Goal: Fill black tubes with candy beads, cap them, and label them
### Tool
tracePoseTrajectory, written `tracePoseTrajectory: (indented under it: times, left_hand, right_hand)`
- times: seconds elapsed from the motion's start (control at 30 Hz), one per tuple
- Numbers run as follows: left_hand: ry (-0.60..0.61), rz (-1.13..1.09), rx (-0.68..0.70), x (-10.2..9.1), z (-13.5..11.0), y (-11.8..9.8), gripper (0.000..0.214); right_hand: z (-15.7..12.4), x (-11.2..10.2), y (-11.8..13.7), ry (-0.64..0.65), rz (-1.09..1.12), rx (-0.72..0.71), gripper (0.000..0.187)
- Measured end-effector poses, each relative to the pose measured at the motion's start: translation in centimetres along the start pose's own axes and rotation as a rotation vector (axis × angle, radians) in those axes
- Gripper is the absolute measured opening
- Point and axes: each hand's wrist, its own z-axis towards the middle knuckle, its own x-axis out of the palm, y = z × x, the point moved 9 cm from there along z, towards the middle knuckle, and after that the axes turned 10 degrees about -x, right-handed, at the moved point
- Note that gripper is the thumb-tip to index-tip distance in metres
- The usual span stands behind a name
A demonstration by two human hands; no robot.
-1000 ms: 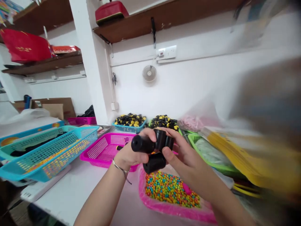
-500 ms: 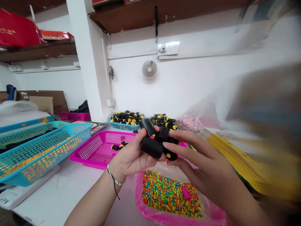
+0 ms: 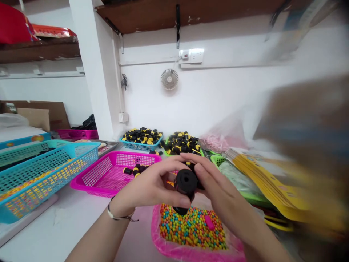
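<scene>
The left hand and right hand meet just nearer the person than the magenta mesh basket, holding a cluster of matte black cylinders off its near right corner; one round end with a dark hollow faces up, a second black end pokes out below, and further black shows behind the right fingers, so the exact count is hidden. The fingers curl close together, the left thumb pressing beneath the cluster while the right fingertips pinch it from above. Inside the basket lie a few small black-and-yellow pieces; beyond it stand two more heaped lots, one in a blue mesh basket; to its left sit two stacked teal baskets; below the hands, a pink tray holds many round multicoloured beads.
</scene>
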Motion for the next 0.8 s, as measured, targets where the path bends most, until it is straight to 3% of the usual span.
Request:
tracePoseTrajectory:
  times: [0.13, 0.23, 0.33, 0.4, 0.5, 0.6, 0.67, 0.8]
  left_hand:
    - [-0.016, 0.136, 0.057, 0.0, -0.8, -1.8, 0.036]
    - [-0.004, 0.161, 0.088, 0.2, -1.2, -2.6, 0.034]
    - [-0.055, 0.225, 0.112, -0.2, -1.5, -2.9, 0.04]
    - [-0.157, 0.273, 0.11, -1.2, -1.6, -2.8, 0.039]
    - [-0.451, 0.474, 0.138, -3.6, -2.0, -3.0, 0.034]
    - [-0.679, 0.782, 0.231, -4.0, -2.5, -3.5, 0.032]
    - [-0.666, 0.933, 0.281, -2.7, -2.3, -3.2, 0.032]
    - [-0.515, 1.042, 0.269, 0.0, -1.4, -1.9, 0.032]
  right_hand:
    - [0.3, 1.1, 1.7, 0.136, -0.01, -0.127, 0.034]
    - [0.4, 0.5, 1.9, 0.069, 0.144, -0.151, 0.037]
    - [0.1, -0.7, 2.6, -0.058, 0.113, -0.229, 0.041]
    - [-0.4, -2.3, 3.0, -0.193, 0.001, -0.241, 0.05]
    - [-1.4, -4.4, 3.8, -0.338, -0.175, -0.226, 0.051]
    - [-1.5, -4.0, 4.9, -0.269, -0.271, -0.27, 0.033]
    - [-1.1, -2.7, 4.9, -0.192, -0.311, -0.277, 0.032]
    - [0.1, 0.6, 3.1, -0.005, -0.312, -0.206, 0.029]
